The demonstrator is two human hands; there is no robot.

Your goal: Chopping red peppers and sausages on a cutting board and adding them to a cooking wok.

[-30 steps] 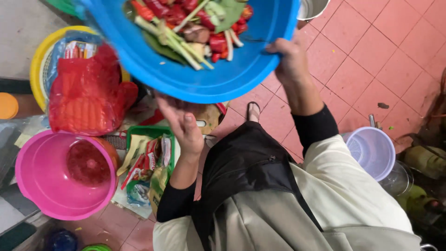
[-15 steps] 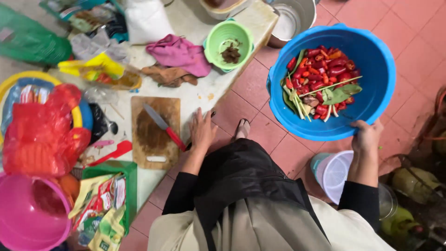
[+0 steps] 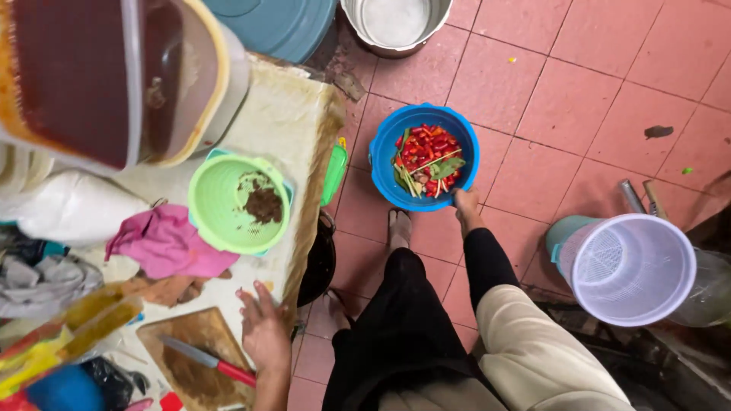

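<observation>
down on the pink tiled floor (image 3: 594, 91), the blue basin (image 3: 424, 156) sits with cut red chillies and green leaves (image 3: 426, 161) inside it. the right hand (image 3: 464, 204) grips the basin's near rim, fingers curled over the edge, arm in a black sleeve stretched down to it. a bare foot (image 3: 397, 227) stands just beside the basin on its near side. away from the basin, towards the person's left, is a low counter (image 3: 282, 122) with a worn cloth cover. the left hand (image 3: 264, 329) rests there palm down with fingers spread, holding nothing, at the counter's edge and just beside a wooden cutting board (image 3: 190, 358). a red-handled knife (image 3: 209, 361) lies on that board, close to the hand but apart from it. nearer the basin on the counter stands a green strainer bowl (image 3: 237, 204) with a brown clump in it, and a pink cloth (image 3: 164, 243) lies touching it. beyond the basin is a metal pot (image 3: 394, 24). on the basin's other side, well apart, a clear plastic bucket (image 3: 632, 268) seems to hold a white strainer, though that is hard to make out.
</observation>
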